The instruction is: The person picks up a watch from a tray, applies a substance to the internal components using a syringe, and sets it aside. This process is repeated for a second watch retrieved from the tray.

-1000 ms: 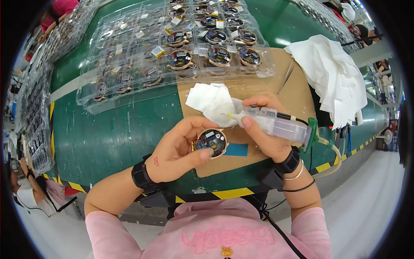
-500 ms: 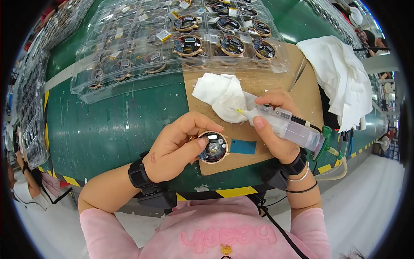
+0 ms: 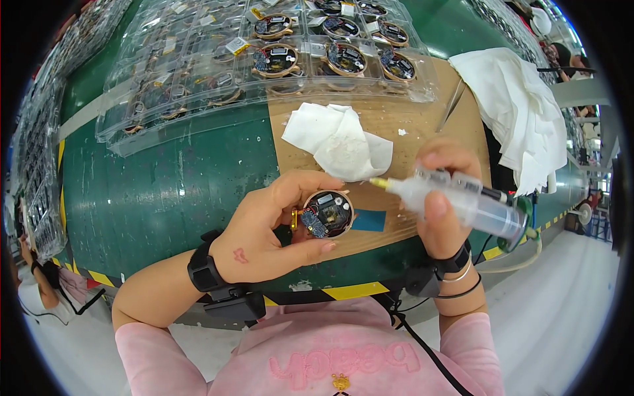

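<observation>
My left hand [image 3: 264, 228] holds a round watch case [image 3: 328, 214] by its rim, thumb below and fingers above. Its open side faces up, showing a circuit board and dark inner parts; a gold flex strip sticks out on the left. In my right hand [image 3: 442, 204] is a clear dispensing syringe [image 3: 472, 208] with a yellowish needle tip and a green cap at its rear. The needle points left, above and to the right of the case, apart from it. A crumpled white cloth [image 3: 347, 148] lies just beyond the needle. Beside the case is a blue rectangular piece [image 3: 369, 220].
Clear plastic trays [image 3: 218, 99] with several watch cases stand at the back. A cardboard sheet [image 3: 409, 119] covers part of the green table [image 3: 165, 191]. Tweezers [image 3: 452, 104] lie near a stack of white cloths [image 3: 512, 112] at right. A hose [image 3: 512, 267] trails from the syringe.
My right hand has moved right with the syringe, drawing its needle away from the cloth. My left thumb has shifted down off the case's inside to its lower rim, uncovering the circuit board.
</observation>
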`<state>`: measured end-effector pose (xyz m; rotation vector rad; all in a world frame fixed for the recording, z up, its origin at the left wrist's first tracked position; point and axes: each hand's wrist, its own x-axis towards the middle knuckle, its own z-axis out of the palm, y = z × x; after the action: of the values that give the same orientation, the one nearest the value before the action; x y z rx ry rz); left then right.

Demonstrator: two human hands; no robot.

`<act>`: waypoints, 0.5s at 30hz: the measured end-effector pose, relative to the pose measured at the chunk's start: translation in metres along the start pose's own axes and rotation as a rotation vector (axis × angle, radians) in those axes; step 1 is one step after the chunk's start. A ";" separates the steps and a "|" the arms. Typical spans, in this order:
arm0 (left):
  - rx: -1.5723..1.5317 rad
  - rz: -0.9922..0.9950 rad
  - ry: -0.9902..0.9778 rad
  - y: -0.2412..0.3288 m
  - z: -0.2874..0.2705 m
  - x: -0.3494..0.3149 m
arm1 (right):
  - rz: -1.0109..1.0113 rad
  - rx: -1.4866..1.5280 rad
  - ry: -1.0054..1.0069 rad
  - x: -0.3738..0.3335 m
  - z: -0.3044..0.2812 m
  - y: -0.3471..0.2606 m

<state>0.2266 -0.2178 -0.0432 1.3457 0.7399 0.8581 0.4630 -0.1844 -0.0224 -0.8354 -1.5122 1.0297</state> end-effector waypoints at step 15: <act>0.176 -0.037 0.152 -0.003 0.007 0.000 | -0.269 -0.367 -0.379 -0.006 0.021 -0.020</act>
<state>0.2328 -0.2214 -0.0460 1.4277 0.9750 0.8889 0.4441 -0.2014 -0.0073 -0.6806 -2.1176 0.7459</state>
